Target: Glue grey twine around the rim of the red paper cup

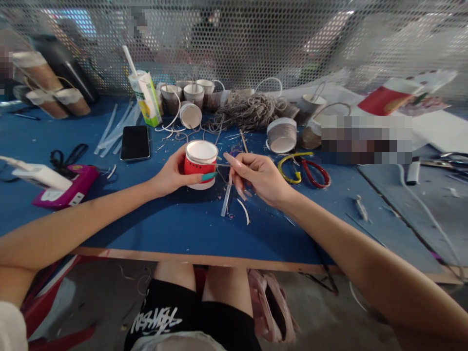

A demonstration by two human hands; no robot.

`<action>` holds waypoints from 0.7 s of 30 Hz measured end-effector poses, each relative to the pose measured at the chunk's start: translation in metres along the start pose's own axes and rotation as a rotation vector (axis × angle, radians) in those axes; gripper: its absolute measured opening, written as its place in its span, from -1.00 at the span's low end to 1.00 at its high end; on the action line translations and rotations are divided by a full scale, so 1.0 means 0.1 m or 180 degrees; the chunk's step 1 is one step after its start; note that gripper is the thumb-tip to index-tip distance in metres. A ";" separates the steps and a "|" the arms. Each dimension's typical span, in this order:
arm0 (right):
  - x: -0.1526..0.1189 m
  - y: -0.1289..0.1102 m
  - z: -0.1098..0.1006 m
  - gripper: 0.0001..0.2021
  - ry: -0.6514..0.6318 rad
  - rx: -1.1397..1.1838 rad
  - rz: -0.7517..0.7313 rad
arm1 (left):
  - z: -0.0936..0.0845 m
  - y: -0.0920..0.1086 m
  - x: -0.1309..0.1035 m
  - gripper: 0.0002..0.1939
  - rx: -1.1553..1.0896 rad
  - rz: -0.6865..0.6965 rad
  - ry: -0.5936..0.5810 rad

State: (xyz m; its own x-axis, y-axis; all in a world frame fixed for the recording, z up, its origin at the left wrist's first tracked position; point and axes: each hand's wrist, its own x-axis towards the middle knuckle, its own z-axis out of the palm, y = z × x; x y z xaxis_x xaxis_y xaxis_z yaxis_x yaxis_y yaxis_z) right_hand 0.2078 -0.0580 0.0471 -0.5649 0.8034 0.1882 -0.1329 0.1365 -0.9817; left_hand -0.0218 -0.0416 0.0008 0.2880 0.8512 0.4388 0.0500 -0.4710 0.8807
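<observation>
A small red cup with a white rim (200, 165) is held just above the blue table by my left hand (173, 173), its thumb across the front and its fingers around the side. My right hand (258, 175) is at the cup's right side, thumb and forefinger pinched on a thin cord (224, 165) that runs to the cup. The cord's far end is hard to make out. Below the right fingers lies a clear plastic strip (226, 199), with a short white piece (243, 211) beside it.
Behind the cup are a tangled grey cord pile (252, 111), several small cups and a drink carton (145, 99). A phone (135, 143) and purple power strip (68, 186) lie left. Yellow-and-red-handled pliers (318, 174) lie right. Perforated metal (234, 44) stands behind the table (146, 224).
</observation>
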 end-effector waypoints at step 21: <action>-0.09 0.10 -0.03 -0.71 0.1748 -0.2581 -0.1194 | 0.00 0.01 0.02 -0.38 -0.0089 -0.0549 0.0179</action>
State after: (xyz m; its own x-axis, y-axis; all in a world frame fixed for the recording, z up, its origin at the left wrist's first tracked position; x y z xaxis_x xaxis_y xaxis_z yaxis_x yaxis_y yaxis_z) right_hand 0.2142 -0.0619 0.0359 -0.1263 0.7541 0.6445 0.4771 0.6158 -0.6270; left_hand -0.0213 -0.0402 0.0024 0.2235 0.9307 0.2895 0.0671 -0.3110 0.9480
